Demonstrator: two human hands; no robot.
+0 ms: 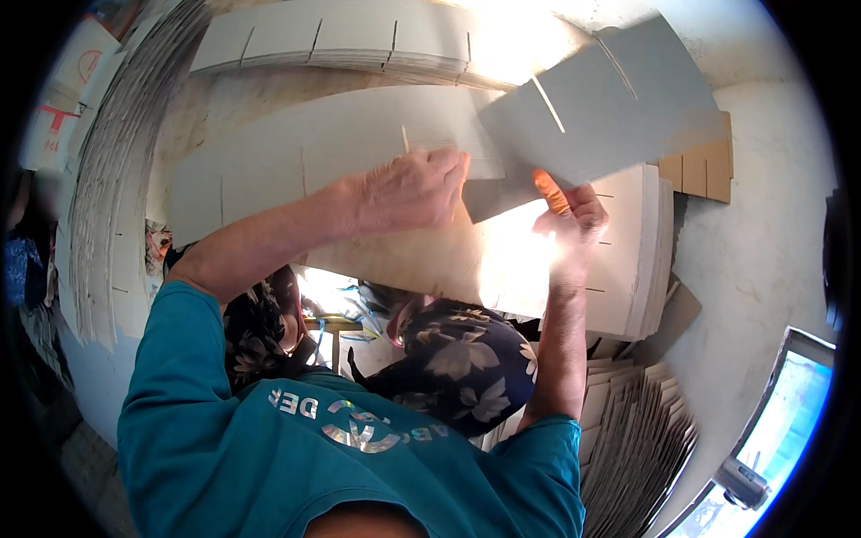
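My left hand (417, 188) is closed, pinching the near edge of a long pale slotted cardboard strip (269, 152) close to its right end. An orange cover shows at its fingertips. Tilted up to the right is a darker grey slotted cardboard strip (610, 112), whose lower edge my right hand (574, 215) grips, the thumb in an orange cover lying over it. Between the hands the two strips overlap at their ends. Glare and blur hide part of the right hand's fingers.
A stack of slotted cardboard strips (341, 36) lies across the far side of the wooden table (404, 260). More stacked card stands at the right (637, 260), lower right (637, 430) and left (126, 170). Brown card pieces (704, 166) lean by the wall.
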